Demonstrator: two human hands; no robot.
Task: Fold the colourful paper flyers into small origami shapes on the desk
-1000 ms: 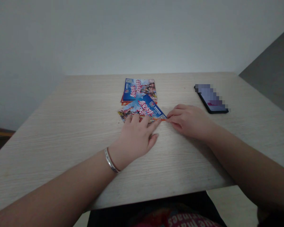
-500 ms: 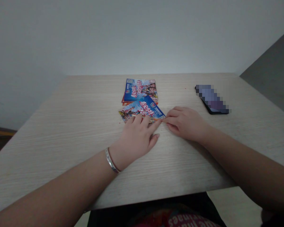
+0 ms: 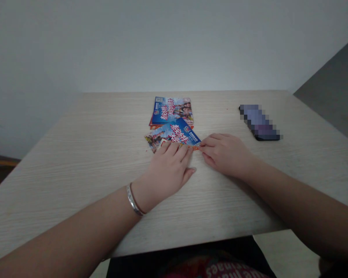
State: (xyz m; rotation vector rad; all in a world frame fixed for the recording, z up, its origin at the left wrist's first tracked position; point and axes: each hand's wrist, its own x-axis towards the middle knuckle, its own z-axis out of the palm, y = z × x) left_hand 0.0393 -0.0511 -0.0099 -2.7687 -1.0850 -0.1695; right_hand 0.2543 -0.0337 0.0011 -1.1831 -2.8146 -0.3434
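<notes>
A blue printed leaflet with red-and-white lettering lies slantwise on the table, its near edge turned up so that a thin orange strip shows. My left hand, with a silver bangle at the wrist, rests palm down with its fingers stretched over that near edge. The fingertips of my right hand are pressed together at the leaflet's right corner. Just behind, and partly covered by the leaflet's far corner, is a small stack of similar leaflets. My left fingers hide part of the near edge.
A phone with a blurred-out screen lies at the right of the pale wooden table. A light wall rises behind the table's far edge. Dark clothing with printed letters shows below the near edge.
My left index finger has drawn back from the right corner toward the other fingers, uncovering an orange strip there. My right hand stays at the corner, slightly lower.
</notes>
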